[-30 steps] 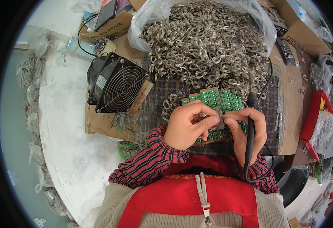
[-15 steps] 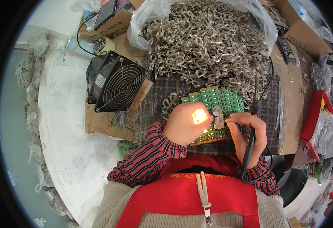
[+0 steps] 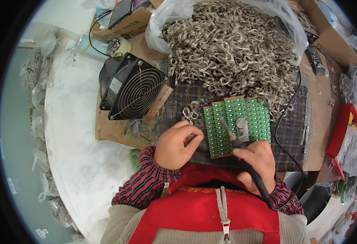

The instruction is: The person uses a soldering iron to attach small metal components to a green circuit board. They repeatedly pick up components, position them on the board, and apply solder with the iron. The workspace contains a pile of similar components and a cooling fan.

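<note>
My right hand [image 3: 259, 164] grips a soldering iron [image 3: 252, 173] by its black handle. Its metal tip points up and left over the green circuit boards [image 3: 215, 140]. These stand side by side in strips on the checked cloth. On top of them sits a small grey block [image 3: 242, 131], just right of the iron's shaft. My left hand [image 3: 173, 146] is closed in a pinch at the boards' left edge, around what looks like a bundle of thin wire, mostly hidden by the fingers. Beyond that hand lie a few loose twisted wire bundles [image 3: 191, 113].
A big heap of twisted wire bundles [image 3: 231, 44] in a clear plastic bag fills the far side. On the left stands a black fan [image 3: 135, 89] with a wire guard. The iron's cord [image 3: 282, 140] loops along the right. Further right is a red box [image 3: 342, 130].
The left hand has moved left and nearer, off the boards, and the bright glow on it is gone. The right hand has regripped the iron, whose tip now points over the boards.
</note>
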Demonstrator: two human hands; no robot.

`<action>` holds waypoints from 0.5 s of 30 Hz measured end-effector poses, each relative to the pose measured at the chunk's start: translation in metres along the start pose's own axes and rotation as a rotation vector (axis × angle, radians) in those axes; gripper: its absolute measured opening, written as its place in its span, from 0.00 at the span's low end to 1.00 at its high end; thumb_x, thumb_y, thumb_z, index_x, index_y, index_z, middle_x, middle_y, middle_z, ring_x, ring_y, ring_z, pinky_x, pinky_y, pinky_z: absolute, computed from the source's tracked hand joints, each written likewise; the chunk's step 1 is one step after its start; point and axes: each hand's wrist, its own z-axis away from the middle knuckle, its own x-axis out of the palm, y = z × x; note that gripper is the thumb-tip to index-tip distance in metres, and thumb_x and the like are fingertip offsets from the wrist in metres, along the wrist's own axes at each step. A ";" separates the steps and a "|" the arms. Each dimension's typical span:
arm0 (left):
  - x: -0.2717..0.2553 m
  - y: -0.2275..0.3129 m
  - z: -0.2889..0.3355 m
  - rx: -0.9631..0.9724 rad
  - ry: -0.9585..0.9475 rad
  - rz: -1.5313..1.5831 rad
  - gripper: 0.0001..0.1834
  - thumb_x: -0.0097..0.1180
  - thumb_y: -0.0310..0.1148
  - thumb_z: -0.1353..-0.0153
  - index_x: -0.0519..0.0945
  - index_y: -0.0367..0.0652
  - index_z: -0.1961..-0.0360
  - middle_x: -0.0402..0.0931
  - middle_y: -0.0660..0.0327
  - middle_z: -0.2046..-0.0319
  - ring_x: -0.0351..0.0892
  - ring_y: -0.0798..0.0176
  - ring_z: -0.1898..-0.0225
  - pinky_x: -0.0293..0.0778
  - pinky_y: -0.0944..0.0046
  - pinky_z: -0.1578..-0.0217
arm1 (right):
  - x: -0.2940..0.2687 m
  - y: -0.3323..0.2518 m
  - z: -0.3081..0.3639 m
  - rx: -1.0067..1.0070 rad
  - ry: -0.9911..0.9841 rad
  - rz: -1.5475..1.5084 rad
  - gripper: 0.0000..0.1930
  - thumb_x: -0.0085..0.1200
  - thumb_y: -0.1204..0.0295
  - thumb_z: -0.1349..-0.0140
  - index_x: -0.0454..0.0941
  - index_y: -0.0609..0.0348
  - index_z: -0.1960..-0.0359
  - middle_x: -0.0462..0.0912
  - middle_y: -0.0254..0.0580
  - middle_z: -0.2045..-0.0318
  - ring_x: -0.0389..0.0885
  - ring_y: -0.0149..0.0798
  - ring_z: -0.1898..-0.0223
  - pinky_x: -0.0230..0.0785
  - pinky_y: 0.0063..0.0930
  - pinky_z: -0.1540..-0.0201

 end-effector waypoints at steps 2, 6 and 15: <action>0.007 -0.004 0.001 -0.002 0.068 -0.026 0.03 0.64 0.27 0.36 0.84 0.39 0.64 0.75 0.60 0.71 0.75 0.64 0.77 0.70 0.64 0.74 | 0.005 -0.001 0.001 -0.032 -0.024 0.048 0.16 0.64 0.59 0.40 0.87 0.53 0.54 0.78 0.36 0.70 0.74 0.42 0.65 0.63 0.37 0.58; 0.019 -0.008 0.000 0.007 0.160 -0.078 0.04 0.64 0.31 0.37 0.84 0.43 0.65 0.76 0.59 0.71 0.79 0.56 0.75 0.74 0.59 0.73 | 0.009 -0.002 0.001 -0.028 -0.042 0.058 0.14 0.66 0.70 0.50 0.88 0.52 0.59 0.77 0.32 0.73 0.74 0.40 0.65 0.62 0.36 0.58; 0.017 -0.009 -0.002 0.033 0.138 -0.165 0.04 0.64 0.32 0.37 0.82 0.45 0.67 0.75 0.60 0.71 0.80 0.52 0.72 0.75 0.55 0.71 | 0.013 -0.002 -0.001 -0.012 -0.076 0.076 0.14 0.65 0.71 0.51 0.88 0.52 0.60 0.77 0.32 0.73 0.74 0.40 0.66 0.63 0.36 0.58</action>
